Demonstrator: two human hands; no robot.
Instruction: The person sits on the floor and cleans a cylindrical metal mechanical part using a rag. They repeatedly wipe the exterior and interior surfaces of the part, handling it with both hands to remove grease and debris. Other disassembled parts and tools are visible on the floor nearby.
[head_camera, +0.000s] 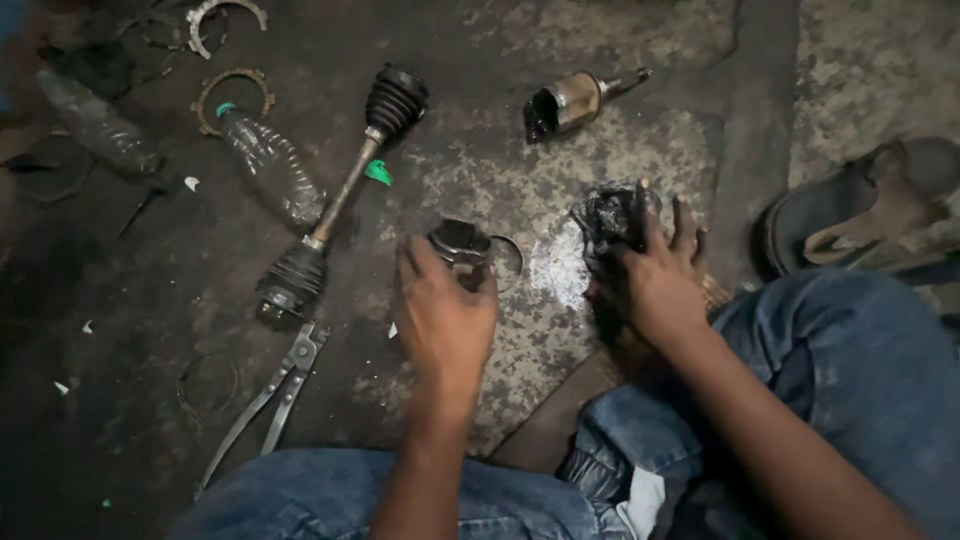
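Plastic bottles: two clear ones (270, 165) are laid on the oily concrete floor (600, 40) at far left, beside a rusty ring (232, 92).
Pliers: long-handled pliers (265, 400) are seen just below the drive shaft (340, 195), whose two rubber boots are still fitted.
Left hand: the left hand (445, 320) is closed over a round metal joint piece (458, 245), gripped from above, a thin ring (508, 258) just beside it.
Handling: the joint piece is judged heavy, stiff and slick with grease; a full wrap around its outer wall is advised.
Right hand: the right hand (655, 280) is clamped on a black greasy lump (610, 215), judged soft and slippery.
Joint housing: a metal cup with stub (575, 100) is lying well apart, further up.
Sandal: one sandal (870, 210) is left at far right.
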